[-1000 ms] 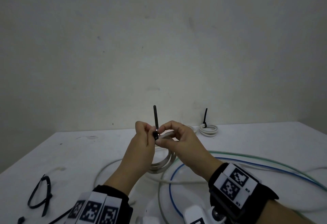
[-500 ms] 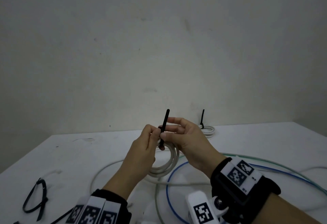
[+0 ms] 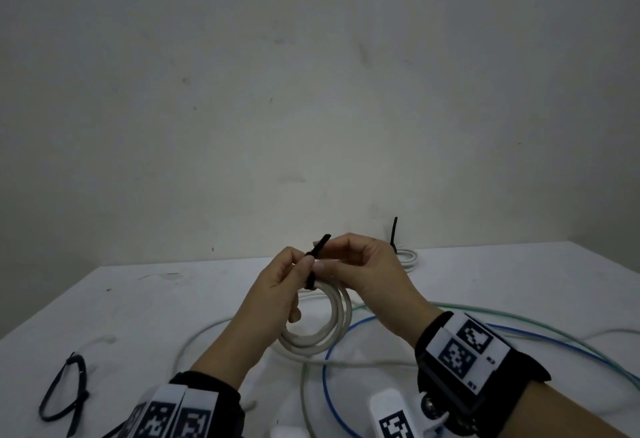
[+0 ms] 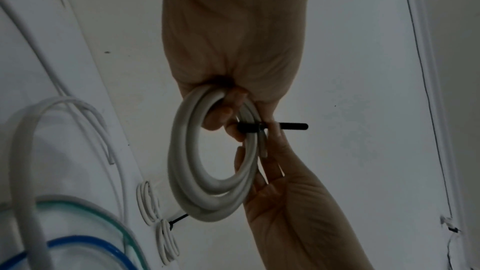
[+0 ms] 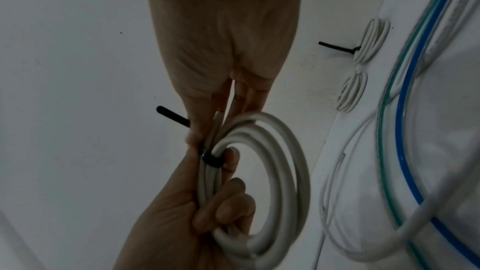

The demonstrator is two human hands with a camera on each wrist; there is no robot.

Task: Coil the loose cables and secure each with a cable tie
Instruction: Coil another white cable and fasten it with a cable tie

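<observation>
A white cable coil (image 3: 320,325) hangs in the air above the table (image 3: 145,302), held between both hands, with a black cable tie (image 3: 313,261) wrapped round its strands at the top. The left hand (image 3: 273,295) has its fingers curled through the coil and round the bundled strands just below the tie, thumb pressed against the tie's band. The right hand (image 3: 367,275) pinches the tie's free tail between thumb and forefinger, the tail sticking out up and to the side beyond the fingertips. Below the hands, loose cables lie on the table: a blue cable (image 3: 332,378), a green cable (image 3: 540,325) and a grey cable (image 3: 197,340). Near the table's far edge sits a finished coil (image 3: 408,257), its own tie standing upright. At the left edge of the table lie spare black ties (image 3: 64,392).
</observation>
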